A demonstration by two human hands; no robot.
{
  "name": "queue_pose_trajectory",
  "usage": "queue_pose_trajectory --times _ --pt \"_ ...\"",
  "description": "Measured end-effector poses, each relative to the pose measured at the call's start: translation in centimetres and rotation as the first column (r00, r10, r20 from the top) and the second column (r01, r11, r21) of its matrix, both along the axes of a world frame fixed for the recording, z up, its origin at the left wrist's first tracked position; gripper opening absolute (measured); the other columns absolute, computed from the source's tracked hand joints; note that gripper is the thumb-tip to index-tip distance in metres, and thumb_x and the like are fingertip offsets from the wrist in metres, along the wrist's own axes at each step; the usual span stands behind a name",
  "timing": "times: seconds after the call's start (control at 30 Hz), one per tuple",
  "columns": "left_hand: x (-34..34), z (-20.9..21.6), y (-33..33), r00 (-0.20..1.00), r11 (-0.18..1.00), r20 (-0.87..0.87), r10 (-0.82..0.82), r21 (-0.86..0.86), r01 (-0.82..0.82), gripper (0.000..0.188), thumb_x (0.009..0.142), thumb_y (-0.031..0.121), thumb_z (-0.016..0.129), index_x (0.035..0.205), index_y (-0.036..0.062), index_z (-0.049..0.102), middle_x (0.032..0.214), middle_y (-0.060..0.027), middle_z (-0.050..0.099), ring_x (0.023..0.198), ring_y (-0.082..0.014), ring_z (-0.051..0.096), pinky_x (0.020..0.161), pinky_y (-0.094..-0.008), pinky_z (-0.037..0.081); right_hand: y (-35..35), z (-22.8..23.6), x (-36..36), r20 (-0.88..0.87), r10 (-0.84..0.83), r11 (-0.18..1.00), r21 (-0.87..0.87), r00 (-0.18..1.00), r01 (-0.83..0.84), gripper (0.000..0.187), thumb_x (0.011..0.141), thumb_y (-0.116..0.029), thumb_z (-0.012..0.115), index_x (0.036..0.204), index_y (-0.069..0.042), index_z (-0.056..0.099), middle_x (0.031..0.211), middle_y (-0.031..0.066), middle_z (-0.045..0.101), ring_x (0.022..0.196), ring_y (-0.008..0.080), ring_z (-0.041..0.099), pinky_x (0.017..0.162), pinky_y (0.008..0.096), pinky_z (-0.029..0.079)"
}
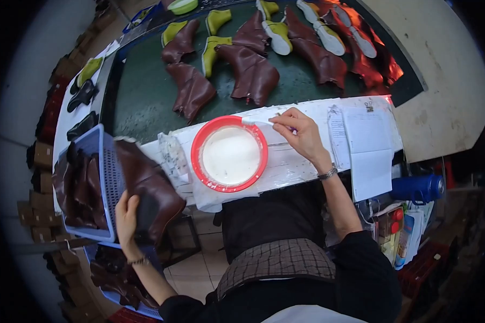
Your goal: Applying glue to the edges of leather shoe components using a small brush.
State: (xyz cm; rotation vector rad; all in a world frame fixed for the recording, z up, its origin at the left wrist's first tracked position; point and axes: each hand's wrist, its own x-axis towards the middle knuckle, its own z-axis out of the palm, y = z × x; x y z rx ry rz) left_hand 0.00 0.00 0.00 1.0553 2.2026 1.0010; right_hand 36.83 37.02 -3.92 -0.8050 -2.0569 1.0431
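My left hand [126,215] is closed on a brown leather boot upper [152,188], held beside the crate with its dark inside partly showing. Ahead of me, a red bowl [195,161] holds a white liquid. In a pinch, my right hand [299,133] grips a slim white brush [260,123], whose tip lies at the bowl's upper right rim. Most of the brush's handle is hidden by my fingers.
A blue crate [110,185] of brown uppers stands at the left, with another crate [110,296] below. Brown uppers and yellow-green boot lasts [218,21] lie on the dark green belt [140,97]. Clipped papers [369,140] and a blue flask [417,187] are at the right.
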Motion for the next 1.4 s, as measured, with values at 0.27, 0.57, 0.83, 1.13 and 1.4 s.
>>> queue_pose_trajectory --times 0.27,0.57,0.83,1.13,1.4 --pt "0.4 -5.7 6.0 0.815 0.972 -0.534 0.223 0.056 -0.23 0.098 0.084 0.043 0.08 0.157 0.0002 0.031 0.141 -0.0336 0.053 0.13 -0.0448 0.055 0.108 -0.0452 0.045 -2.8 2.6 -3.9 0.534 -0.029 0.73 0.589 0.845 -0.347 0.016 0.083 -0.011 0.075 0.099 -0.01 0.078 0.092 0.0045 0.066 0.084 0.0229 0.066 0.073 0.0374 0.053" --pt "2.8 2.9 6.6 0.928 0.905 -0.128 0.349 0.302 -0.299 0.055 0.076 0.009 0.073 0.129 -0.0032 0.063 0.107 -0.014 0.074 0.096 -0.0238 0.071 0.088 -0.0353 0.055 -3.1 1.8 -1.7 0.363 -0.035 0.888 0.439 0.931 -0.138 0.014 0.086 -0.013 0.077 0.099 -0.009 0.079 0.089 0.0063 0.069 0.078 0.0203 0.067 0.065 0.0353 0.053" --pt "9.5 7.4 8.4 0.857 0.987 0.495 -0.141 0.139 0.082 0.038 0.083 -0.003 0.072 0.121 -0.0058 0.068 0.104 -0.0035 0.072 0.093 -0.0092 0.064 0.084 -0.0274 0.054 -3.5 5.1 -3.9 -0.161 0.236 0.971 0.079 0.958 -0.226 0.018 0.085 -0.019 0.082 0.101 -0.011 0.081 0.089 0.0011 0.07 0.074 0.0165 0.064 0.066 0.0306 0.049" --pt "10.8 9.0 9.2 0.881 0.96 0.463 -0.092 0.275 -0.044 0.027 0.085 -0.003 0.073 0.112 -0.0027 0.071 0.09 -0.0019 0.072 0.076 -0.0064 0.063 0.068 -0.0233 0.052 -3.0 5.6 -4.5 -0.084 0.318 0.887 0.378 0.944 -0.265 0.016 0.081 -0.017 0.085 0.096 -0.014 0.081 0.088 -0.001 0.069 0.085 0.0127 0.061 0.084 0.0329 0.035" --pt "11.1 8.0 9.6 0.902 0.806 0.43 0.042 0.519 -0.285 0.025 0.086 -0.002 0.074 0.112 -0.002 0.072 0.097 -0.0054 0.075 0.081 -0.0089 0.067 0.073 -0.0244 0.054 -6.5 4.0 -3.9 -0.16 0.309 0.929 0.26 0.937 -0.263 0.018 0.081 -0.016 0.085 0.098 -0.013 0.081 0.088 -0.002 0.069 0.08 0.0115 0.06 0.083 0.0301 0.036"
